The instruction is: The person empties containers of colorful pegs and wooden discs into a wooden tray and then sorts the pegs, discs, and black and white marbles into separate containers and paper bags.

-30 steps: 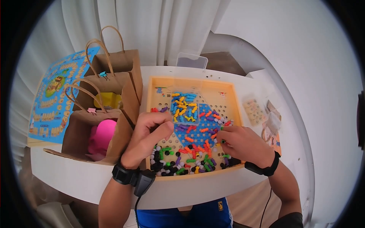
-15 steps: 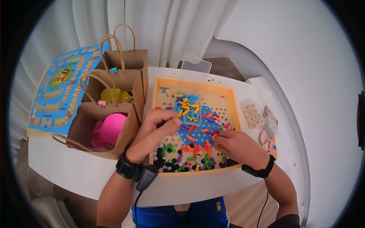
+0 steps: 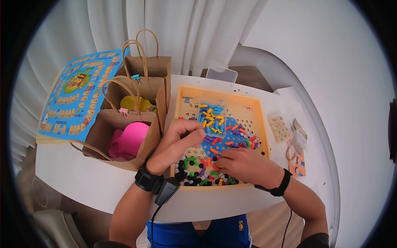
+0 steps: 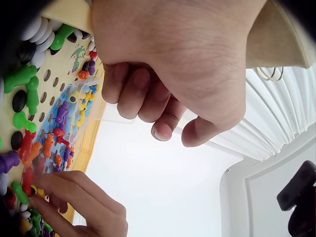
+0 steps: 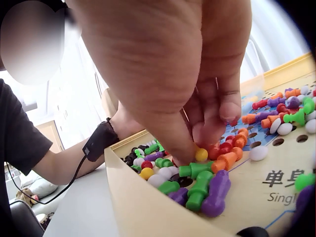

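Observation:
A shallow wooden game board tray (image 3: 264, 120) holds loose coloured pegs and round pieces, mostly heaped along its near side. My right hand (image 3: 248, 165) reaches down into this heap. Between its thumb and fingers it pinches a yellow peg (image 5: 201, 154), with red, orange and green pegs (image 5: 200, 190) close around. Over the tray's left side hovers my left hand (image 3: 182, 140), its fingers loosely curled and no piece showing in them. Just beyond it, a clear plastic box (image 3: 225, 131) of blue and yellow pegs (image 3: 211, 118) sits inside the tray.
Brown paper bags (image 3: 155, 95) stand left of the tray, one with a pink object (image 3: 130, 138) inside. Behind them lies a blue printed game board (image 3: 78, 82). A clear lid (image 3: 222, 73) is at the table's back; small packets (image 3: 298, 140) lie on the right.
My right hand has moved left and nearer, from the tray's right side to the heap at the front. The left hand stays over the tray's left side. The head view has shifted slightly.

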A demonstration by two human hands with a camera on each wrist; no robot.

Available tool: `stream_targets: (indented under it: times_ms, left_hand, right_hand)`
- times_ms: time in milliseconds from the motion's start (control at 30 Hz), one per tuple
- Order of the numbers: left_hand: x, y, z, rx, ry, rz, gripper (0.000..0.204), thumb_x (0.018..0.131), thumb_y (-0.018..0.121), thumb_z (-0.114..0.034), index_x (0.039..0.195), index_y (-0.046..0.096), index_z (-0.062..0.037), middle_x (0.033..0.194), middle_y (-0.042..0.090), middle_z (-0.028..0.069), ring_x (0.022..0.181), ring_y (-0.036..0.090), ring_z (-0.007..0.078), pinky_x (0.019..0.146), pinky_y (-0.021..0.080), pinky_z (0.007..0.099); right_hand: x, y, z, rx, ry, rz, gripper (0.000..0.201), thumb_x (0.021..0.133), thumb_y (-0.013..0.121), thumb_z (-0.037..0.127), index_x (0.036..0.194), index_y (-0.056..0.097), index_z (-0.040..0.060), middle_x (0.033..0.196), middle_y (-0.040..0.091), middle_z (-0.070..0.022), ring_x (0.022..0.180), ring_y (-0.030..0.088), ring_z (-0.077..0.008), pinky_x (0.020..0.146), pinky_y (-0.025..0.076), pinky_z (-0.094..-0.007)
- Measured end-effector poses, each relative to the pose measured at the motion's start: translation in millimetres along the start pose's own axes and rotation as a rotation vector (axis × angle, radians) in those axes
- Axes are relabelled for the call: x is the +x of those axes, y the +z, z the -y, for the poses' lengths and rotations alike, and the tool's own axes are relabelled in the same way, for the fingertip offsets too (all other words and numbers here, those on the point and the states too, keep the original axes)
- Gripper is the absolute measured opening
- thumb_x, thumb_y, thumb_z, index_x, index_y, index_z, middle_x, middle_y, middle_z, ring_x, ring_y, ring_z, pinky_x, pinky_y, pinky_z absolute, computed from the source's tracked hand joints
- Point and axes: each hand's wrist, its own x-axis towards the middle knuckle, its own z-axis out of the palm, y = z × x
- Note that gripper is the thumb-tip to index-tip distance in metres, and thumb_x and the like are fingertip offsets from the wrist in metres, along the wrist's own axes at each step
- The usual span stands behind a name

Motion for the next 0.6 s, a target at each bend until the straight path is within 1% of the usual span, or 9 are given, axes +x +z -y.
stream_targets:
  times_ms: [133,233,300,333,400,467,533,567,600]
  left_hand:
    - [-1,0,-1,-0.004,-0.002,-0.017,0.036,0.099,0.058,-0.023,0.071,0.053,-0.0009,0.067,0.051,0.0003,0.067,0.045,0.0087,0.063,0.034,0.0273]
    - [-1,-4,2,-0.05,-0.007,0.012,0.028,0.099,0.064,-0.018,0.08,0.061,0.0015,0.073,0.056,-0.0006,0.07,0.052,0.0064,0.063,0.038,0.0255]
    - [-1,-1,-3,0.023,-0.001,0.005,0.036,0.099,0.058,-0.023,0.071,0.053,-0.001,0.067,0.05,-0.0004,0.067,0.044,0.0085,0.063,0.034,0.0274]
    - [0,0,-1,0.021,-0.002,0.008,0.036,0.099,0.058,-0.023,0.071,0.053,-0.001,0.067,0.05,-0.0004,0.067,0.044,0.0085,0.063,0.034,0.0274]
    - [0,-1,2,0.014,0.01,0.006,0.036,0.099,0.058,-0.023,0.071,0.052,-0.001,0.067,0.049,-0.0009,0.067,0.043,0.0083,0.063,0.033,0.0275]
    - [1,1,0,0.003,0.005,-0.002,0.036,0.099,0.058,-0.022,0.071,0.052,-0.0011,0.067,0.048,-0.001,0.067,0.043,0.0083,0.064,0.033,0.0275]
    - [0,-2,3,-0.009,-0.003,-0.021,0.036,0.1,0.058,-0.022,0.071,0.052,-0.0011,0.067,0.048,-0.0011,0.067,0.043,0.0083,0.064,0.033,0.0274]
    - [1,-5,8,-0.013,0.017,-0.002,0.032,0.099,0.061,-0.02,0.074,0.057,0.0001,0.068,0.052,-0.0009,0.067,0.046,0.0071,0.062,0.034,0.0266]
    - [1,-6,11,-0.018,0.035,0.02,0.029,0.099,0.063,-0.019,0.078,0.061,0.0014,0.069,0.055,-0.0008,0.066,0.049,0.0059,0.06,0.034,0.0258]
  right_hand:
    - [5,-5,1,-0.028,-0.007,0.002,0.015,0.091,0.073,0.015,0.103,0.069,0.0068,0.096,0.066,-0.0082,0.089,0.07,-0.0293,0.078,0.058,-0.0387]
    - [9,-23,-6,0.167,0.052,0.092,0.014,0.09,0.073,0.014,0.102,0.069,0.0073,0.099,0.068,-0.0078,0.087,0.069,-0.0302,0.076,0.057,-0.0388]
    - [15,-35,-18,0.233,0.118,-0.084,0.017,0.089,0.072,0.01,0.105,0.068,0.0052,0.102,0.069,-0.0093,0.086,0.068,-0.0288,0.075,0.057,-0.0377]
    - [19,-40,-22,0.233,0.121,-0.084,0.017,0.089,0.072,0.01,0.105,0.068,0.0052,0.102,0.069,-0.0093,0.086,0.068,-0.0288,0.075,0.057,-0.0377]
    - [27,-46,-26,0.359,0.331,-0.329,0.017,0.09,0.072,0.006,0.106,0.068,0.0021,0.103,0.069,-0.011,0.085,0.068,-0.0267,0.075,0.056,-0.0363]
    - [28,-47,-27,0.256,0.301,-0.391,0.016,0.091,0.069,0.007,0.107,0.068,0.0011,0.104,0.068,-0.0152,0.089,0.071,-0.032,0.078,0.057,-0.0403]
    - [24,-49,-21,0.387,0.256,-0.2,0.016,0.091,0.071,0.007,0.105,0.068,0.0006,0.102,0.068,-0.0143,0.09,0.071,-0.0313,0.08,0.057,-0.0399]
    - [23,-50,-15,0.389,0.253,-0.194,0.016,0.091,0.071,0.007,0.105,0.068,0.0006,0.102,0.068,-0.0143,0.09,0.071,-0.0313,0.08,0.057,-0.0399]
    - [20,-50,-6,0.46,0.221,0.015,0.018,0.09,0.074,0.008,0.106,0.07,0.0029,0.103,0.069,-0.0119,0.091,0.07,-0.0288,0.079,0.057,-0.0385]
